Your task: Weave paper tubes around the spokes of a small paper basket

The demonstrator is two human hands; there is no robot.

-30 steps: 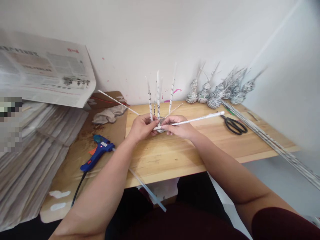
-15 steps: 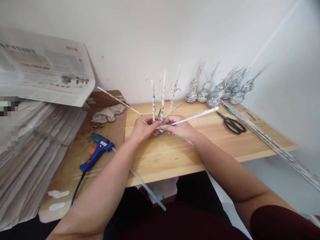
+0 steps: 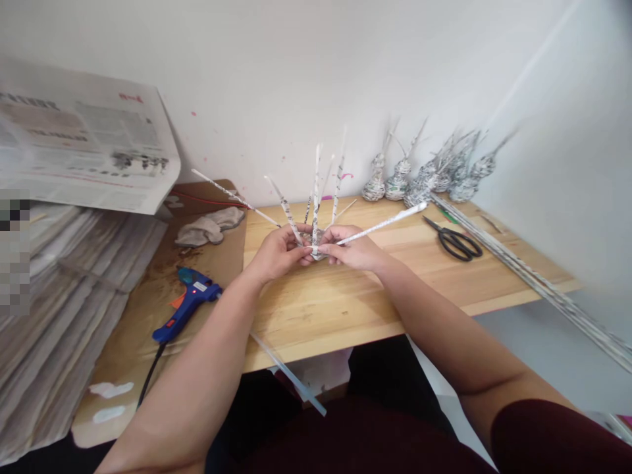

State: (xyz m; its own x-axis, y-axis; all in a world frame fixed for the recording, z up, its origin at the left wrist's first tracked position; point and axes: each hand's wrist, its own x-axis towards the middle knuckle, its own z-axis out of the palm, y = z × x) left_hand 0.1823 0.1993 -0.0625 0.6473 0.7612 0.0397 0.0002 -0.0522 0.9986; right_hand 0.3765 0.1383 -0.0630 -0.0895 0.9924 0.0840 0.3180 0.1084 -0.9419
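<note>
Both my hands meet over the wooden table around a small woven base [image 3: 318, 254] of rolled newspaper, mostly hidden by my fingers. My left hand [image 3: 285, 251] grips its left side, thumb against the front. From the right, my right hand [image 3: 349, 246] pinches the front edge and a long paper tube [image 3: 385, 224] that points out to the right. Several paper tubes rise from the base; a front one [image 3: 316, 197] stands upright between my hands. Another tube [image 3: 288, 209] leans left above my left hand, and a further one [image 3: 232, 195] slants far out to the left.
A blue glue gun [image 3: 187, 304] with a clear glue stick [image 3: 289, 374] lies left, near a work glove [image 3: 207, 226] and stacked newspapers [image 3: 74, 316]. Black scissors [image 3: 457, 242], long paper tubes [image 3: 523, 274] and several gourd-shaped woven pieces [image 3: 399, 181] are at right.
The tube by my left hand has gone from upright to leaning left. My left fingers have spread a little around the base, and the front tube now stands between my thumbs.
</note>
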